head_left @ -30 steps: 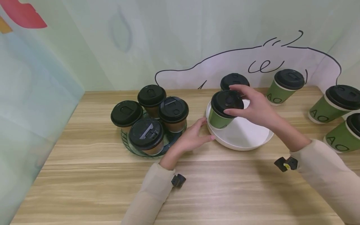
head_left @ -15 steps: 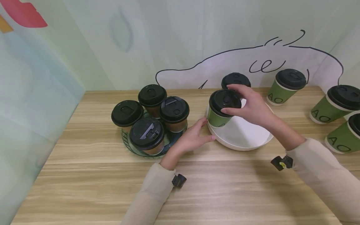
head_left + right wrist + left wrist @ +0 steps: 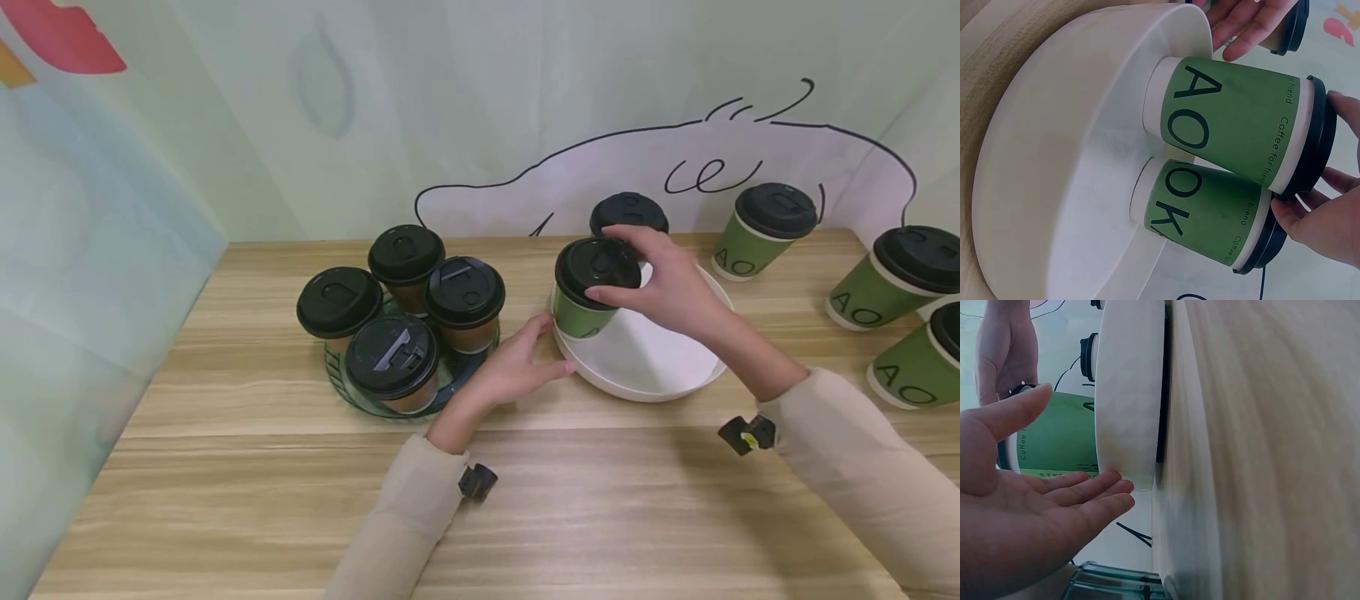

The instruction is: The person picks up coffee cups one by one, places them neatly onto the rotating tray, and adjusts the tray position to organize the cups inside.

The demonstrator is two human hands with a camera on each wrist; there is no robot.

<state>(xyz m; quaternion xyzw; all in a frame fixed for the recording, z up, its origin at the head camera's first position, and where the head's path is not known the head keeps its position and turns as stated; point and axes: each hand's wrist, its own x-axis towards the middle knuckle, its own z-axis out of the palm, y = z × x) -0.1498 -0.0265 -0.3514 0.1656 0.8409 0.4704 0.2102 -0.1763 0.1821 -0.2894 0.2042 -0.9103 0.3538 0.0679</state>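
My right hand grips a green paper coffee cup by its black lid, thumb and fingers on opposite sides of the rim. The cup is upright at the left inside of a round white tray; whether its base bears on the tray floor is hard to tell. Just behind it, partly hidden, is a second green cup, which the right wrist view shows inside the tray. With fingers extended and thumb apart, my left hand rests fingertips against the tray's outer left wall.
Left of the tray, a dark green glass plate carries several brown cups with black lids. At the right stand three more green cups: one at the back and two nearer the right edge. A printed cloth backs the wooden table.
My right hand has carried the green cup slightly left, toward the tray's left wall. The left hand stays against the tray, fingers still extended.
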